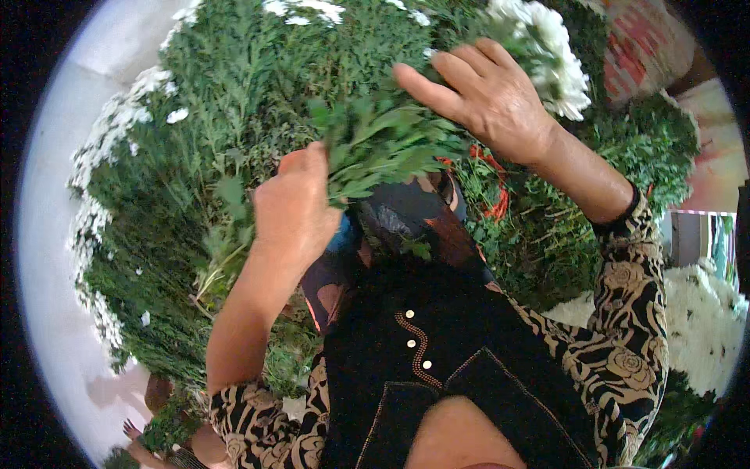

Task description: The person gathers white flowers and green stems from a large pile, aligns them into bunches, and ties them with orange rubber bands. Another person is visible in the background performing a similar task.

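Note:
My left hand grips a bunch of green leafy stems, which fans out from the fist toward the upper right. White chrysanthemum heads show beyond my right hand; they seem to top the same bunch, though the hand hides where they join. My right hand is over the upper part of the leaves, back toward me, thumb stretched left and fingers bent forward. Whether its fingertips touch the foliage is hidden. Motion blurs the leaves between the hands.
Cut chrysanthemums with white blooms surround my lap on the left and front. Red-orange ties lie on greenery to the right. Another person's hand shows at the lower left. More white blooms are massed at the right.

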Available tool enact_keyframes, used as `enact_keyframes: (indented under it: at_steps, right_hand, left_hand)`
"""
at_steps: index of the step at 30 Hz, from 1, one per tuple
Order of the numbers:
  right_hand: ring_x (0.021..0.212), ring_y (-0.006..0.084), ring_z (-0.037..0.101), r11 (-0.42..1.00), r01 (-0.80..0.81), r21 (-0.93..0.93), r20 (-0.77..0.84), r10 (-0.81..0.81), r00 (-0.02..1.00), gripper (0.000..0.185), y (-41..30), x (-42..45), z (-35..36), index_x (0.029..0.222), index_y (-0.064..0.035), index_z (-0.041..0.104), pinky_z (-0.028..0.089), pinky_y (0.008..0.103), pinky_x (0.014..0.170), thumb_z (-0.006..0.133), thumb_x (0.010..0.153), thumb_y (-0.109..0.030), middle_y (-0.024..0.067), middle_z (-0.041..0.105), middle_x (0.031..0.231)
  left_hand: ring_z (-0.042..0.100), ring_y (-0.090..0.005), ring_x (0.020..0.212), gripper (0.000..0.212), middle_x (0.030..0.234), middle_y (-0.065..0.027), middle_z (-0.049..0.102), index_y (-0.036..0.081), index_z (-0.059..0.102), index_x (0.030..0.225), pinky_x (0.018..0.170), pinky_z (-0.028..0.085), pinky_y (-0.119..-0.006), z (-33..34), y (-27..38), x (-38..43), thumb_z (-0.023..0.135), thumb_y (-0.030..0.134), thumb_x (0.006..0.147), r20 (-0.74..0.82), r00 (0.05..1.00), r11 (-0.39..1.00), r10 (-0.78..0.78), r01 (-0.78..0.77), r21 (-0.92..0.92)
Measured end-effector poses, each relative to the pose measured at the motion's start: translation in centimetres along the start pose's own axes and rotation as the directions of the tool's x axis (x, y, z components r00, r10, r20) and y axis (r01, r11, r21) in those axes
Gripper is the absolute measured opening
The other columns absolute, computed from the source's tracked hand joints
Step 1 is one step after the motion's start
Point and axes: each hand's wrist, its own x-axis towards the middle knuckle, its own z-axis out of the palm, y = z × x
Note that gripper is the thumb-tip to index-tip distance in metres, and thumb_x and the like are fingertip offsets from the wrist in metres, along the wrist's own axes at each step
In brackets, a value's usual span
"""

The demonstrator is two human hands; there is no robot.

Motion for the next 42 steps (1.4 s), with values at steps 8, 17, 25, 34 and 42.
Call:
enact_keyframes:
  at_steps: [8, 17, 25, 34, 42]
  right_hand:
    - [0.084, 0.0199, 0.058, 0.997, 0.032, 0.069, 0.095, -0.039, 0.995, 0.042, -2.0, -0.4, 3.5, 0.13, -0.0201, 0.052, 0.043, 0.0358, 0.077, 0.056, 0.088, -0.02, 0.0011, 0.051, 0.086]
    - [0.109, 0.0243, 0.059, 0.992, 0.046, 0.117, 0.232, -0.072, 0.97, 0.066, -0.5, -2.0, 3.7, 0.15, -0.0223, 0.041, 0.041, 0.0454, 0.103, 0.057, 0.087, -0.012, 0.0056, 0.056, 0.11]
    - [0.078, 0.0316, 0.065, 0.525, -0.785, 0.329, 0.026, 0.826, 0.563, 0.016, -6.4, -16.9, 3.4, 0.098, -0.0102, 0.071, 0.054, 0.0433, 0.071, 0.076, 0.083, -0.011, 0.0092, 0.068, 0.088]
    - [0.092, 0.0358, 0.072, -0.191, -0.842, -0.504, 0.645, 0.565, -0.514, 0.033, -21.1, -35.0, 15.3, 0.104, -0.013, 0.079, 0.057, 0.0474, 0.081, 0.078, 0.081, -0.036, 0.0164, 0.075, 0.097]
    - [0.077, 0.0243, 0.073, -0.271, -0.914, -0.301, 0.767, 0.501, -0.401, 0.034, -21.9, -38.5, 12.5, 0.099, -0.0066, 0.08, 0.057, 0.0378, 0.074, 0.084, 0.078, -0.033, 0.0135, 0.076, 0.087]
  left_hand:
    - [0.067, -0.0419, 0.102, 0.076, 0.114, -0.0235, 0.066, -0.004, 0.051, 0.125, 0.087, 0.055, -0.048, -0.3, 0.8, 0.0, 0.088, 0.03, 0.068, 0.155, 0.983, 0.995, -0.094, 0.099, -0.027]
    - [0.068, -0.0454, 0.088, 0.066, 0.089, -0.025, 0.069, -0.002, 0.049, 0.119, 0.078, 0.054, -0.05, 3.6, 2.9, 2.8, 0.087, 0.019, 0.07, 0.112, 0.985, 0.986, -0.134, 0.144, -0.088]
    - [0.067, -0.0476, 0.088, 0.052, 0.09, -0.0259, 0.069, 0.0, 0.048, 0.112, 0.076, 0.052, -0.052, 3.0, 1.6, 2.0, 0.081, 0.016, 0.074, 0.115, 0.974, 0.979, -0.194, 0.199, -0.035]
    - [0.065, -0.0472, 0.095, 0.05, 0.096, -0.0247, 0.068, -0.001, 0.05, 0.111, 0.082, 0.052, -0.051, 3.0, 1.7, 2.2, 0.079, 0.011, 0.072, 0.059, 0.982, 0.972, -0.177, 0.184, -0.144]
    - [0.065, -0.0473, 0.094, 0.048, 0.097, -0.0253, 0.068, -0.001, 0.05, 0.11, 0.081, 0.051, -0.05, 2.8, 1.5, 1.9, 0.078, 0.009, 0.073, 0.113, 0.974, 0.964, -0.196, 0.212, -0.16]
